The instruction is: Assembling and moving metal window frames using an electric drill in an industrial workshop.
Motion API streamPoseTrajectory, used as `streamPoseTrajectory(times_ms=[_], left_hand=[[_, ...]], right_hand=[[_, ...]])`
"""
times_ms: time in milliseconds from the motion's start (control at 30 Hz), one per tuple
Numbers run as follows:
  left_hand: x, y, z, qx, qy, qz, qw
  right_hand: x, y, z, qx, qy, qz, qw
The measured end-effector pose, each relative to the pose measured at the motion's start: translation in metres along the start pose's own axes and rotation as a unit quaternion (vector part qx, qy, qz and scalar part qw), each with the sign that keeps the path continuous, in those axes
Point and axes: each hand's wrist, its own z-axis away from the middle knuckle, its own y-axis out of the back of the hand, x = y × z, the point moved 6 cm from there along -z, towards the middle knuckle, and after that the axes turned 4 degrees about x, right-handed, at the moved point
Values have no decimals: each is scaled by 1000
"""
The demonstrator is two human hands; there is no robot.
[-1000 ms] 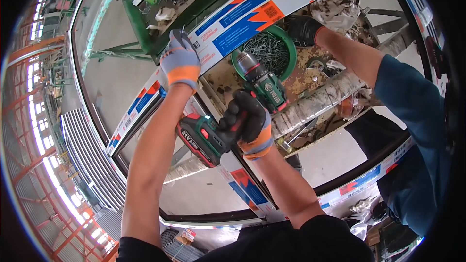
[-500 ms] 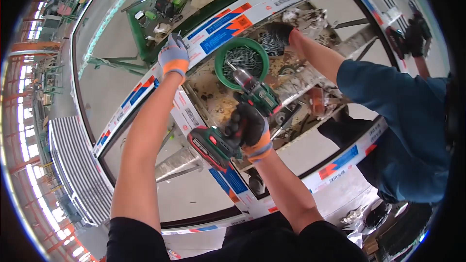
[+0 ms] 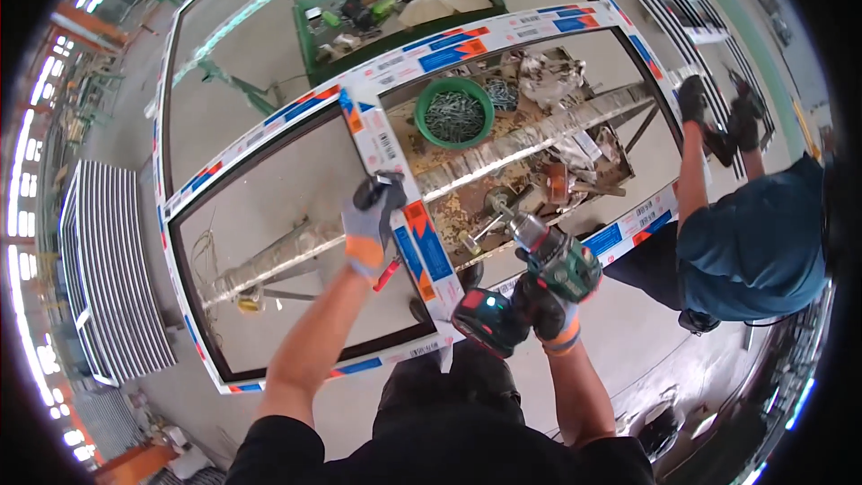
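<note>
A green and black cordless drill [image 3: 564, 262] is gripped by my gloved right hand [image 3: 544, 313]. Its chuck points up and left, over the near part of a tray of tools. My left hand [image 3: 372, 207], in a grey and orange glove, is at the middle bar [image 3: 388, 151] of a large frame wrapped in white, blue and orange film. The left fingers are curled closed; what they hold, if anything, is hidden. Beyond the drill, a green bowl [image 3: 421, 117] full of screws sits in the tray, seen through the frame's right opening.
At the right, a co-worker in a blue shirt [image 3: 754, 247] has both gloved hands by the frame's right end. A green cart [image 3: 310, 49] with tools stands beyond the frame. Striped stacks of profiles [image 3: 112, 269] lie left, and more [image 3: 669, 4] far right. A metal beam [image 3: 539, 139] crosses below.
My left hand has come back from the far rail to the middle bar. The drill has moved right and nearer me, away from the bowl. The co-worker's hand has left the tray.
</note>
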Motion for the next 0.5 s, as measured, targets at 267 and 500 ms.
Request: streamPoseTrajectory(times_ms=[267, 500], left_hand=[[35, 33, 151, -29, 128, 145, 981], [48, 47, 189, -33, 160, 190, 968]], right_hand=[[-28, -55, 74, -76, 413, 516, 746], [-24, -85, 99, -163, 386, 439, 795]])
